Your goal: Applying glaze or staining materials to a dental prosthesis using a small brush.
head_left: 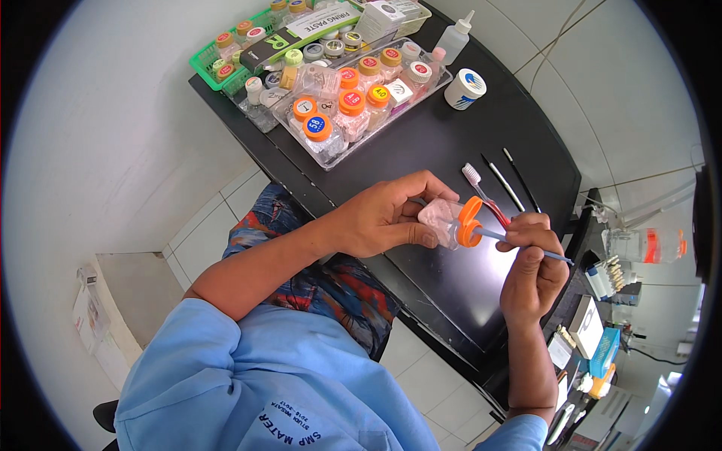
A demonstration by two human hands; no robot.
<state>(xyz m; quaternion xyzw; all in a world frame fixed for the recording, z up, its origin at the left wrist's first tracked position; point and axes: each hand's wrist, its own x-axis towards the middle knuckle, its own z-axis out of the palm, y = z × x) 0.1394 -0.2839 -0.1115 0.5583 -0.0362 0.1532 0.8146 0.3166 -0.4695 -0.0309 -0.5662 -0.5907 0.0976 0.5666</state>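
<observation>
My left hand (387, 214) grips a small clear jar (445, 222) of pale pink powder, tipped on its side above the black table. Its orange flip cap (471, 213) is raised, and the mouth points right. Between the fingers and thumb of my right hand (532, 263) is a thin blue-grey stick (492, 235). The stick's front end reaches the jar's mouth; how deep it goes inside I cannot tell. Just beyond my right hand lies a toothbrush (472, 177) with a red handle, partly hidden by the fingers.
Two slim brushes (502, 182) lie beside the toothbrush on the black table (406, 154). A white tub (465, 90) and a squeeze bottle (454, 41) stand farther back. Jars fill a clear tray (331, 159) and a green basket (201, 68). Boxes (587, 323) crowd a right-hand counter.
</observation>
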